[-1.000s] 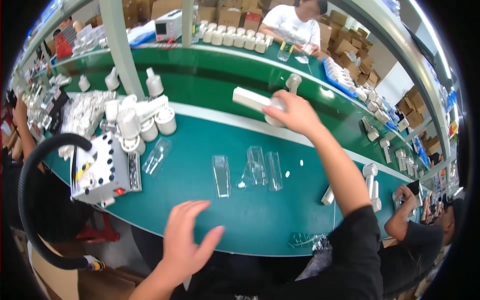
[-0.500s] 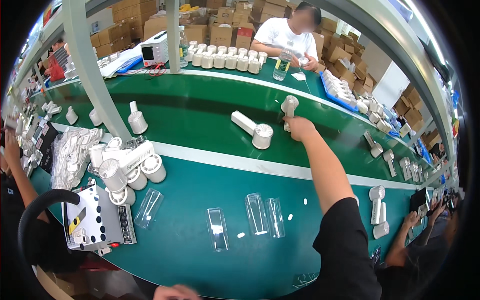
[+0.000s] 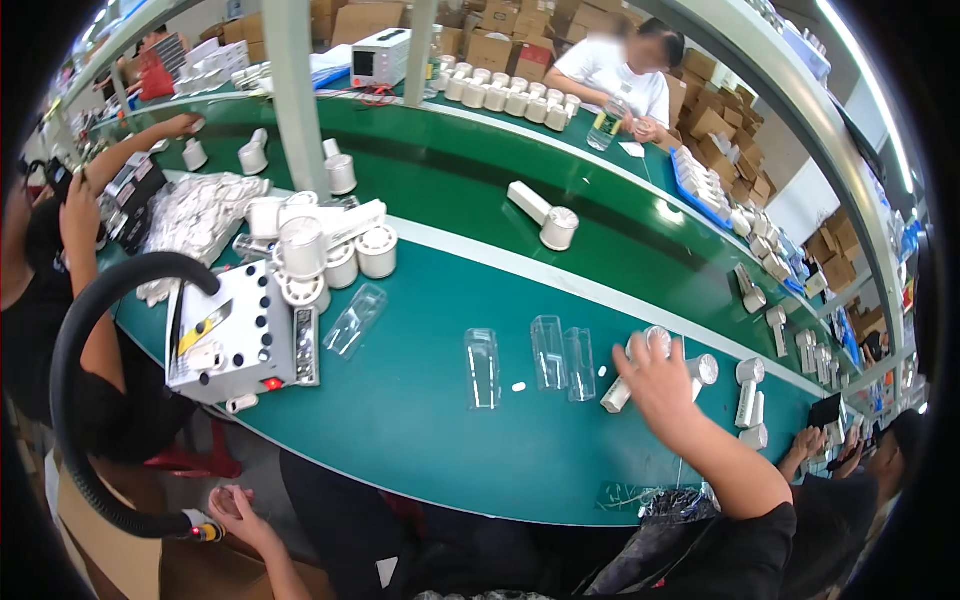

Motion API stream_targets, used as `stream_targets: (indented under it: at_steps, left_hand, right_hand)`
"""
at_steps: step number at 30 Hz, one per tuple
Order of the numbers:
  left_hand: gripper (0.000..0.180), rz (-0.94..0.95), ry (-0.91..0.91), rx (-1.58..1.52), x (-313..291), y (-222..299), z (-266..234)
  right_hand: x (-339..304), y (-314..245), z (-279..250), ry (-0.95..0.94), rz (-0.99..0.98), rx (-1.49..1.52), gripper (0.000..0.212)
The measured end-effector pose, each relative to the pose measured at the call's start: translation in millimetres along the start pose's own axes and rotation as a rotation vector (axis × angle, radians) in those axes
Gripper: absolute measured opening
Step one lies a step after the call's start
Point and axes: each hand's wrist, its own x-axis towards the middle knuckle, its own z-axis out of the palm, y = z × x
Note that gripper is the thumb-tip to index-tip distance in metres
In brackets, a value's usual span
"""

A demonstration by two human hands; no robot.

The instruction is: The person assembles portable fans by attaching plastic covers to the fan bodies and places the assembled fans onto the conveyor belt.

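My right hand [image 3: 662, 385] is at the right part of the green table, fingers wrapped over a white handheld fan [image 3: 617, 395]. The fan's round head shows beyond the fingers and its handle beside them. Just right of the hand is a second white fan [image 3: 704, 369], partly covered. My left hand [image 3: 236, 508] is low at the left, off the table's front edge, with fingers loosely curled and apart. Beside it is the yellow-tipped end [image 3: 206, 528] of a black hose, not visibly gripped. Three clear plastic trays [image 3: 482, 368] lie mid-table, left of my right hand.
A grey box machine [image 3: 235, 335] carries the curved black hose [image 3: 75, 370]. White fan parts [image 3: 302, 248] are heaped behind it, and a fourth clear tray [image 3: 356, 320] lies alongside. One fan [image 3: 545, 216] rests on the green conveyor [image 3: 450, 190]. Co-workers sit opposite and on both sides.
My right hand has come back from the conveyor to the table with a fan. My left hand has moved left, near the hose end. The view has turned.
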Motion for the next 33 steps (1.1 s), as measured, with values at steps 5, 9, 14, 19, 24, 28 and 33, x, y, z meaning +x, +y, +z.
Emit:
stream_targets:
  at_steps: [5, 9, 14, 19, 24, 28, 33]
  left_hand:
    - [0.033, 0.130, -0.001, -0.130, -3, -12, -16]
    - [0.013, 0.041, 0.135, 0.035, -10, 29, -15]
    - [0.027, -0.042, 0.043, -0.153, -13, 23, -10]
    - [0.051, -0.573, -0.295, -0.698, -43, 34, -43]
    - [0.091, -0.577, -0.284, -1.256, -37, 46, -64]
    - [0.094, -0.539, -0.310, -1.262, -23, 67, -72]
    - [0.095, -0.568, -0.362, -1.338, -19, 66, -68]
  right_hand:
    - [-13, 49, 62, -0.028, 0.038, 0.303, 0.034]
    - [-46, 69, 7, -0.089, 0.138, 0.719, 0.059]
    - [-90, -6, -101, -0.229, 0.312, 1.386, 0.057]
    - [-20, -240, -150, -0.124, -0.122, 2.232, 0.052]
    - [72, -383, -209, -1.527, 0.005, 2.847, 0.043]
    - [69, -399, -222, -0.897, -0.301, 2.724, 0.041]
    - [74, -386, -218, 0.629, -0.653, 1.622, 0.064]
